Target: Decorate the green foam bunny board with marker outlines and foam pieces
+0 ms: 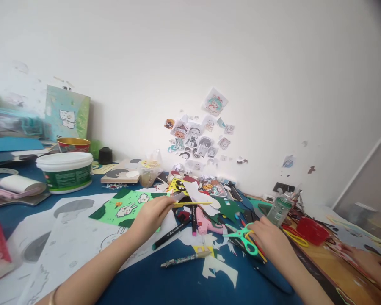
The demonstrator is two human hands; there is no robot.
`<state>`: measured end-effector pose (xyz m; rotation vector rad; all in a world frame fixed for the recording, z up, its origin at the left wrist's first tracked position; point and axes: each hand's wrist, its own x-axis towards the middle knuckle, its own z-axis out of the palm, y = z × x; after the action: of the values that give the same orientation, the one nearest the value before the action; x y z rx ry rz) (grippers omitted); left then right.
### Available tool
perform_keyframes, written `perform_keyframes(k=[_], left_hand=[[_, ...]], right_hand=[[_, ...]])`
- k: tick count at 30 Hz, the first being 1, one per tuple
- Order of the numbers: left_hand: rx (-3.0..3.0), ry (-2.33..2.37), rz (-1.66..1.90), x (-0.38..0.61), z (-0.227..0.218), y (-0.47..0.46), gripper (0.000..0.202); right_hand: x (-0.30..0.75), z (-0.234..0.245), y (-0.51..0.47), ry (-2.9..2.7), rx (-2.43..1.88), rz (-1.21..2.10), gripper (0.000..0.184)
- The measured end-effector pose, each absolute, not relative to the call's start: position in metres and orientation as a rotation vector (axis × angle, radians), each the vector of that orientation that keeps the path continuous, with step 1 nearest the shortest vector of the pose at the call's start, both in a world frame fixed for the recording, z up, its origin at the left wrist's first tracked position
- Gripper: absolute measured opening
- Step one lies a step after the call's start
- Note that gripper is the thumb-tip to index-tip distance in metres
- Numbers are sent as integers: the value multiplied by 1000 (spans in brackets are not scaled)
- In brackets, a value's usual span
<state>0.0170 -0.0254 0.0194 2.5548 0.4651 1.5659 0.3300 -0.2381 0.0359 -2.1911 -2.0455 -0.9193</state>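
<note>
My left hand (pixel 150 215) is closed in a pinch on a thin yellow sheet (pixel 193 203), seen nearly edge-on. A grey-white pointed piece beside those fingertips is too small to make out. My right hand (pixel 268 235) is at the turquoise scissors (pixel 241 234), its fingertips closed at the upper handle loop. Beneath the scissors lie pencils (pixel 260 250), partly hidden. A green felt-like sheet with white rabbits (pixel 127 208) lies by my left wrist. Between my hands are a pink glue gun (pixel 205 223), a dark marker (pixel 171 234) and a glittery pen (pixel 186 258).
Paper scraps (pixel 220 271) lie on the blue tabletop (pixel 139 279). A white-lidded tub (pixel 65 171) and a lint roller (pixel 19 186) stand left. A clear bottle (pixel 279 209) and a red container (pixel 311 231) are right. Another person's hand (pixel 366 262) is far right.
</note>
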Motion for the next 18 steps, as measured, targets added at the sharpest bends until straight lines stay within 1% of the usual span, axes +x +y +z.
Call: perform_keyframes(k=[4,11,15,18], left_hand=[[2737,205,1776,14,19,-28,18],[2869,99,1832,12,20,-30,12],[2935,90,1785,13,11,-23,22],[2955,-1,1825,13,7,-19,30]], right_hand=[[332,37,-242,-1910,-2106,-982,24],[322,25,-237,-1745,-2138,-932,34],[321,13,-234,-1726,-2151,-930,45],[317,4,-231,-1694,-2106,-966,46]])
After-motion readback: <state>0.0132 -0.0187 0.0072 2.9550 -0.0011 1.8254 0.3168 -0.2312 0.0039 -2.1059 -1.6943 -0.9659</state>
